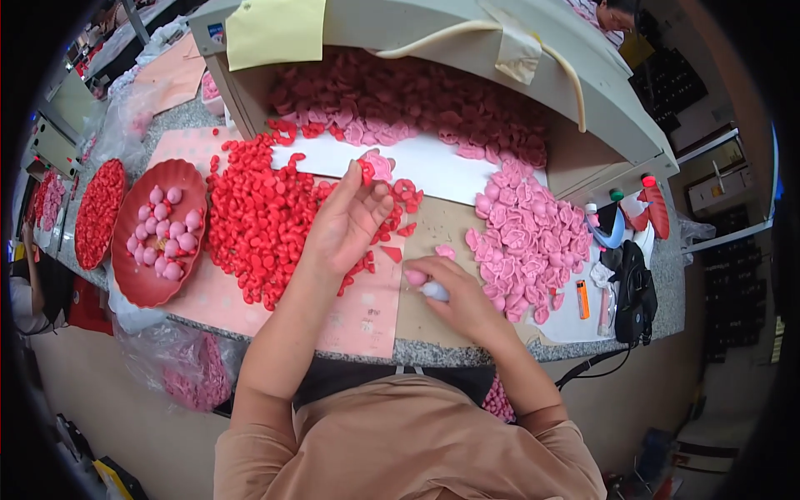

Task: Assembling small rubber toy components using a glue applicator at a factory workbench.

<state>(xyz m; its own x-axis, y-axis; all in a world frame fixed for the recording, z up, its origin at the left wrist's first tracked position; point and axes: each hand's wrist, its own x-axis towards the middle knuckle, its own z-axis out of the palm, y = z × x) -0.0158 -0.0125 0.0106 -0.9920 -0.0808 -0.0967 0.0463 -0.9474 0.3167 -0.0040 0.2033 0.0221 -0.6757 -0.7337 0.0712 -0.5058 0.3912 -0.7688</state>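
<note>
My left hand (348, 225) is raised over the pile of small curved red pieces (258, 217), palm partly up. Its thumb and forefinger pinch a small red piece (366, 172), and a pink petal-shaped piece (382, 164) shows right beside it; whether the two are joined I cannot tell. My right hand (462, 296) is low over the brown board, fingers curled round a small whitish bottle (434, 290). A rounded pink piece (414, 277) sits at its fingertips. Just beyond lies a loose pink piece (446, 250). To the right spreads a heap of pink cupped pieces (533, 233).
A red scalloped dish (127, 279) with pink round pieces stands left, beside another dish of red pieces (100, 212). A grey box-like housing (400, 33) arches over more pink pieces at the back. An orange tube (582, 300) and black pouch (635, 292) lie right.
</note>
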